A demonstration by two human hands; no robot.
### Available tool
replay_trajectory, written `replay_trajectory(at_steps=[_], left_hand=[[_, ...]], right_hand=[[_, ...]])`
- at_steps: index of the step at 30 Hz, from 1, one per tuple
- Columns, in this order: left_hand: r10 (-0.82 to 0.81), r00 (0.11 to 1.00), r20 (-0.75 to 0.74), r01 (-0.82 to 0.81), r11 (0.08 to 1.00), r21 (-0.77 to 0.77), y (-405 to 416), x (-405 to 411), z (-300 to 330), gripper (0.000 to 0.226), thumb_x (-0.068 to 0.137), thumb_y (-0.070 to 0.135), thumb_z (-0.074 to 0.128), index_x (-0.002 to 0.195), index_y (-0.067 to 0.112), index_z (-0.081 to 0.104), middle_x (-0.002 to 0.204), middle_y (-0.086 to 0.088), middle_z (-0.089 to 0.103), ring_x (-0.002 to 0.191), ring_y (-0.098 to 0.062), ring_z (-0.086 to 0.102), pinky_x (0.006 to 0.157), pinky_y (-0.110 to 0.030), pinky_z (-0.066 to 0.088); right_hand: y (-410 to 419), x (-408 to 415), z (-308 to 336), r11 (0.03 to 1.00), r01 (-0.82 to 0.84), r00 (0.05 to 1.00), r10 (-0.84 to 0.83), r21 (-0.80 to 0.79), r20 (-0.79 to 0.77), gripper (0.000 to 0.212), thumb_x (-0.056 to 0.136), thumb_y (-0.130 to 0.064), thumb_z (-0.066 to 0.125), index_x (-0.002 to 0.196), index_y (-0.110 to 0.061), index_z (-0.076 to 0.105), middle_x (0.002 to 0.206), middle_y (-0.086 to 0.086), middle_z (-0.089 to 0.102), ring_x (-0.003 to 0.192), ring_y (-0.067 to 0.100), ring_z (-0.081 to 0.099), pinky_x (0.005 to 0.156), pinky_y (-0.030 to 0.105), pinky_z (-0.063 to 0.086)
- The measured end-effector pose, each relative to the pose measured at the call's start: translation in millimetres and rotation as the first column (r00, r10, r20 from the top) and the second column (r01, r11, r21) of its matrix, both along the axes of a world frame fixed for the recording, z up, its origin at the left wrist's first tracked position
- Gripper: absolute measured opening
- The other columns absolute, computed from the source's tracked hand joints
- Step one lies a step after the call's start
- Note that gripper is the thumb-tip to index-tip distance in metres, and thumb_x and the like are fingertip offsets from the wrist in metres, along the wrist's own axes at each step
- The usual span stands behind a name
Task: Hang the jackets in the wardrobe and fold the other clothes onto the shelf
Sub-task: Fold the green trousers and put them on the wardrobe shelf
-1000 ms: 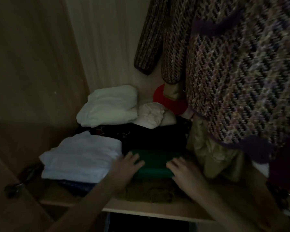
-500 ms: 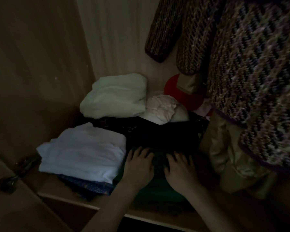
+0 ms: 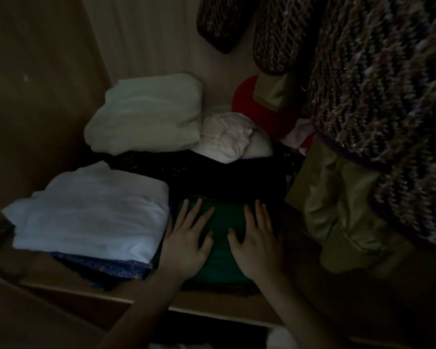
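Inside the dim wardrobe a folded green garment (image 3: pixel 222 258) lies near the front of the wooden shelf (image 3: pixel 212 302). My left hand (image 3: pixel 186 238) and my right hand (image 3: pixel 257 240) both rest flat on it, fingers straight and spread, side by side. A tweed jacket (image 3: pixel 378 91) hangs at the upper right, and an olive jacket (image 3: pixel 337 210) hangs below and partly behind it. Left of the green garment sits a folded white garment (image 3: pixel 91 210) on top of a blue patterned one (image 3: pixel 106 267).
A second folded white piece (image 3: pixel 149 112), a crumpled pale pink cloth (image 3: pixel 227 134), a red item (image 3: pixel 259 109) and dark clothing (image 3: pixel 224 175) fill the back of the shelf. The wardrobe side wall (image 3: pixel 40 96) stands on the left.
Both hands slid forward from the green garment's front edge onto its top, and the garment moved deeper onto the shelf. The camera moved closer.
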State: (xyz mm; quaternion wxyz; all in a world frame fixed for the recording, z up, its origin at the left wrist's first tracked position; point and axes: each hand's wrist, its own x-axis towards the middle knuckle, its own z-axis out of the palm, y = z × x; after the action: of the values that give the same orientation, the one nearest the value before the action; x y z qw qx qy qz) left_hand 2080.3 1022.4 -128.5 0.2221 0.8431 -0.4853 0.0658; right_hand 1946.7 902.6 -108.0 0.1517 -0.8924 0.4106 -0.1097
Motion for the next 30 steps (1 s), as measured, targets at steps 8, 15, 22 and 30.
replay_trajectory(at_steps=[8,15,22,30], left_hand=[[0.024,0.986,-0.163,-0.004,0.992,0.124,-4,3,6,0.071,0.082,0.065,0.019,0.150,0.047,0.014,0.162,0.013,-0.007,0.149,-0.015,-0.005,0.119,-0.039,0.014],[0.063,0.996,-0.069,-0.032,0.923,0.383,0,-5,27,0.064,0.095,0.062,0.026,0.151,0.047,0.001,0.160,0.003,-0.020,0.149,-0.022,-0.013,0.120,-0.046,0.003],[0.008,0.992,0.123,-0.041,0.962,0.269,60,-58,46,0.078,0.081,0.073,0.002,0.152,0.044,0.013,0.162,0.005,-0.007,0.146,-0.037,-0.018,0.117,-0.049,-0.011],[-0.093,0.979,0.181,0.034,0.952,0.304,151,-109,62,0.083,0.077,0.072,-0.002,0.153,0.040,0.007,0.163,0.003,-0.008,0.147,-0.036,-0.015,0.118,-0.050,-0.005]], right_hand=[[1,2,-4,0.994,0.102,0.995,-0.101,0.041,-0.025,0.074,0.088,-0.070,0.030,0.152,-0.041,0.008,0.162,0.001,-0.011,0.148,0.028,-0.010,0.112,0.058,0.025],[18,-10,12,0.983,0.160,0.983,-0.150,0.089,-0.107,0.080,0.086,-0.076,0.021,0.152,-0.039,-0.005,0.161,0.001,-0.016,0.144,0.041,0.004,0.109,0.066,0.016],[66,-61,44,0.994,0.085,0.991,-0.091,-0.064,-0.095,0.077,0.091,-0.070,0.018,0.155,-0.031,0.001,0.162,0.005,-0.009,0.148,0.031,-0.005,0.117,0.055,0.006],[158,-137,44,1.000,0.010,0.998,-0.011,-0.015,-0.064,0.073,0.093,-0.065,0.027,0.154,-0.032,0.004,0.162,-0.002,-0.006,0.148,0.027,0.001,0.112,0.045,0.027]])
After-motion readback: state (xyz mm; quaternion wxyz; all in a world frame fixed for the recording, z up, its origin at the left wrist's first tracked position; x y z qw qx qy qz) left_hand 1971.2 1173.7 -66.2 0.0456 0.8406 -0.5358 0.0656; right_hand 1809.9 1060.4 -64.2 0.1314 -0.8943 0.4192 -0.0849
